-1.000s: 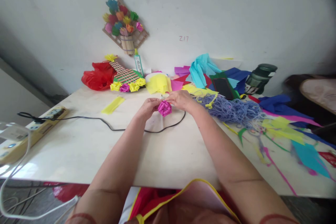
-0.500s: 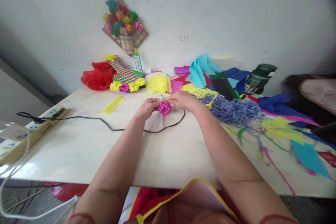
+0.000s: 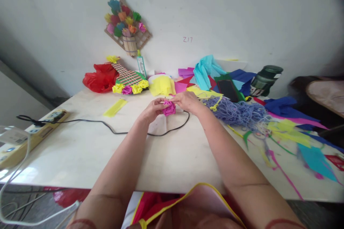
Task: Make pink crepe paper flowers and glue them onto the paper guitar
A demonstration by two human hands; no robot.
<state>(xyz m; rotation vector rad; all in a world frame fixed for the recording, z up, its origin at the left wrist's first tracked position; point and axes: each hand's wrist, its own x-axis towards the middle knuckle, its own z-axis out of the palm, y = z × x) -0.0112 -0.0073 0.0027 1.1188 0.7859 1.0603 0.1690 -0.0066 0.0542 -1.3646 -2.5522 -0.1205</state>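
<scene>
Between my hands, above the middle of the table [image 3: 182, 157], is a magenta crepe-paper flower [image 3: 169, 108]. My left hand [image 3: 155, 109] is closed on its left side, with thumb and fingers pinching it. From the right, my right hand [image 3: 186, 101] reaches the flower's upper edge with its fingers pressed together; what lies between those fingertips is too small to make out. Behind them leans a guitar-shaped craft piece [image 3: 128, 75], trimmed with yellow and magenta paper flowers. A yellow paper strip [image 3: 115, 107] lies flat to the left.
A black cord [image 3: 107, 124] runs from the power strip [image 3: 40, 134] to beneath my hands. On the right lie tangled purple yarn [image 3: 239, 112], a phone [image 3: 227, 90], paper scraps and a dark green bottle [image 3: 266, 80]. A glue bottle [image 3: 141, 65] stands by the wall.
The flower has tilted and risen slightly between my hands. My left fingers now reach further over it, and the small pale tip seen behind it is hidden.
</scene>
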